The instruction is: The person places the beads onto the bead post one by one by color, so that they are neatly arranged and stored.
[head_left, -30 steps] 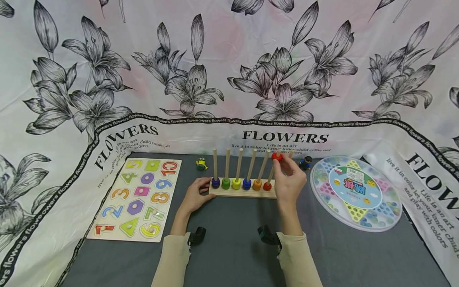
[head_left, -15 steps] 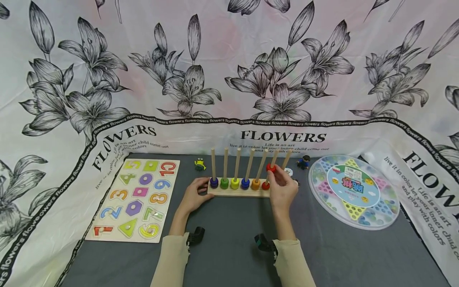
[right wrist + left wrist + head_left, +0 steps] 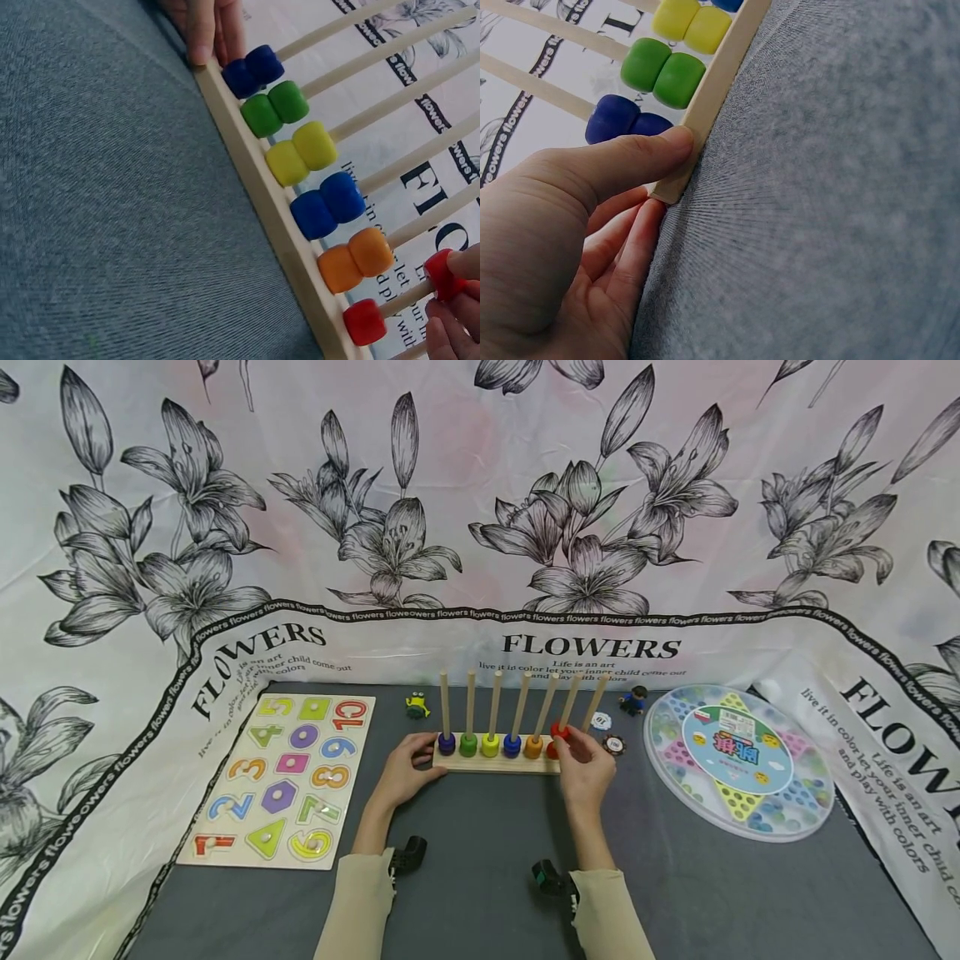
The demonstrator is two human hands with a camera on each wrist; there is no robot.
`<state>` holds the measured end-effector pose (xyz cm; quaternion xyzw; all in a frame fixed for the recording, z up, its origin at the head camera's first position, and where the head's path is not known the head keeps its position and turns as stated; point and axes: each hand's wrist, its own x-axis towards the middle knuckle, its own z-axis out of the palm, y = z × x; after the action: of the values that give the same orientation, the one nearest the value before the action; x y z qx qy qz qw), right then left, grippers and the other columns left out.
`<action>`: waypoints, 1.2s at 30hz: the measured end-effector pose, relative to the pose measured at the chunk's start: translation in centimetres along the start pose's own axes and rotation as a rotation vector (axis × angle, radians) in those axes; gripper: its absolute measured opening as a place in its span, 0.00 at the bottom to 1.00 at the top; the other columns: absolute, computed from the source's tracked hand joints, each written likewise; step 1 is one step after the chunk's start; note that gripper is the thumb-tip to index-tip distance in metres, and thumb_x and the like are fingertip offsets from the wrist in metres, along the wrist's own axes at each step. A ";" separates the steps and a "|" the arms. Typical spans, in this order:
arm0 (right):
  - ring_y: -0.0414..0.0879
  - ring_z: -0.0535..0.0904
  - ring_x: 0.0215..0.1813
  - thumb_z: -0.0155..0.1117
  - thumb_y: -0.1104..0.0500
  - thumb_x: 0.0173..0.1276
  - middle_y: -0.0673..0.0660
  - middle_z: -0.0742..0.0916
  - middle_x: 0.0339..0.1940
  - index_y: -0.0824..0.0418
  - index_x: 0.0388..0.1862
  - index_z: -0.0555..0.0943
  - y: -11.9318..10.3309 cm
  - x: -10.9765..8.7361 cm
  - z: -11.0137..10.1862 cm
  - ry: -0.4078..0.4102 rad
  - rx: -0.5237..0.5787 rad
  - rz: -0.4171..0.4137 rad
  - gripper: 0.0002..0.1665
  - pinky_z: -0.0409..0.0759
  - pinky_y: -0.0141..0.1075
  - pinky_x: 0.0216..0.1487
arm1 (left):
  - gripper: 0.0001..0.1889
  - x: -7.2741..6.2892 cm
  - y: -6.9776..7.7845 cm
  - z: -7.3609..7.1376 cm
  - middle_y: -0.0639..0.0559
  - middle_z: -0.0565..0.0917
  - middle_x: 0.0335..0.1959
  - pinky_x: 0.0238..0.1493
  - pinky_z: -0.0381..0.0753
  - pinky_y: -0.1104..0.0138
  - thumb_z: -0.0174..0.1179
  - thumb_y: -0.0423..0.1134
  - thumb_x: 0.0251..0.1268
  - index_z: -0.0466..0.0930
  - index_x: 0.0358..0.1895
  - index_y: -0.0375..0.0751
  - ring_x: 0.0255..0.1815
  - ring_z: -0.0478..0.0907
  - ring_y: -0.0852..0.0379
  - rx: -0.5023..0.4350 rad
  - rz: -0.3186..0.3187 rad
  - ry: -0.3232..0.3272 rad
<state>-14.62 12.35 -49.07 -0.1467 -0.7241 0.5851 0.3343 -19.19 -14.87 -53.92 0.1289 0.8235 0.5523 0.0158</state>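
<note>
A wooden peg rack (image 3: 495, 764) stands on the grey cloth with several upright pegs. My left hand (image 3: 405, 770) grips the left end of its base, thumb on the front edge in the left wrist view. My right hand (image 3: 587, 768) pinches a red bead (image 3: 442, 274) threaded on the sixth peg from the left. Below it, with a gap between, another red bead (image 3: 365, 322) sits at the base. Pairs of dark blue, green (image 3: 679, 79), yellow (image 3: 301, 154), blue (image 3: 328, 205) and orange beads (image 3: 355, 260) fill the feet of the other pegs. The rightmost peg's foot is hidden by my right hand in the head view.
A number-and-shape puzzle board (image 3: 277, 781) lies at left, and a round game board (image 3: 738, 762) at right. Behind the rack are a small green frog toy (image 3: 417, 704) and a small figure (image 3: 633, 700). Two chips, one white (image 3: 601, 721) and one dark (image 3: 613, 744), lie beside my right hand.
My right hand has brought the red bead down from near the sixth peg's tip to low on that peg. My left hand keeps its grip on the base.
</note>
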 end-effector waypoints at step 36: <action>0.56 0.86 0.37 0.72 0.66 0.61 0.64 0.89 0.36 0.70 0.41 0.88 1.4 -1.0 -0.3 -0.079 -0.185 0.005 0.10 0.79 0.18 0.34 | 0.34 0.1 -0.5 -0.9 0.37 0.72 0.62 0.61 0.80 0.58 0.73 0.29 0.55 0.71 0.67 0.30 0.58 0.76 0.41 0.001 -0.005 -0.001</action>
<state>-13.96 12.38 -50.62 -0.1557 -0.7874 0.5217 0.2890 -19.50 -15.89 -54.01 0.1273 0.8240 0.5519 0.0176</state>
